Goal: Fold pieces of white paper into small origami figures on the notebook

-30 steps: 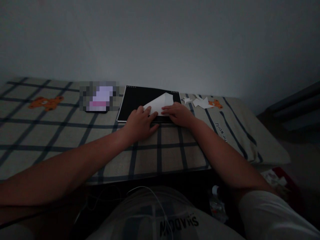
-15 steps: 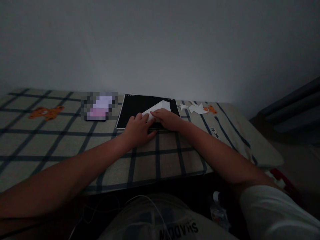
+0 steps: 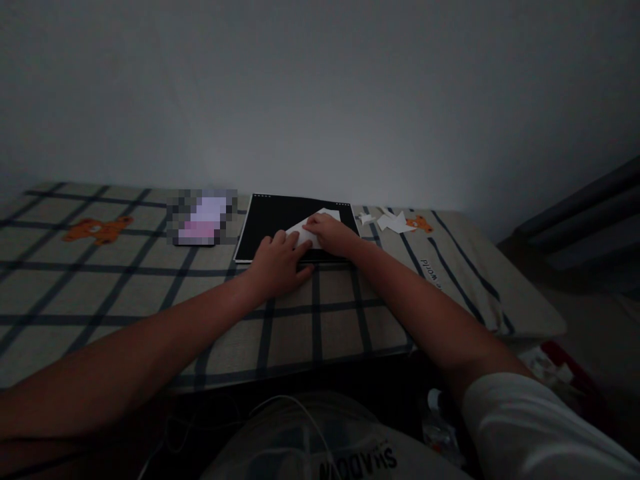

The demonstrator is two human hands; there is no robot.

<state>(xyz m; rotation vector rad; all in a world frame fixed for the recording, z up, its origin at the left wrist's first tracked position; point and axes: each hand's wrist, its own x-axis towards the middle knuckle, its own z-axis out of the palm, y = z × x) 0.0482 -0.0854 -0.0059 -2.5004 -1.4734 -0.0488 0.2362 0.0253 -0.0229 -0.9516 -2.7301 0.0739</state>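
Note:
A folded white sheet of paper lies on a black spiral-bound pad or notebook on the table. My left hand rests palm down at the paper's lower left, its fingers spread over the paper's near edge and its thumb stretched out over the tablecloth. At the paper's middle, my right hand has its fingers drawn together, pinching or pressing the sheet. Both hands cover much of the paper, so its full shape is hidden.
A phone with a lit, blurred screen lies left of the pad. White paper pieces lie to the right. The checked tablecloth ends at the near table edge. Below are a white cable and a clear bottle.
My right hand has shifted slightly up and left over the paper. The paper's upper right part looks flatter and shows less. My left hand stays nearly in place.

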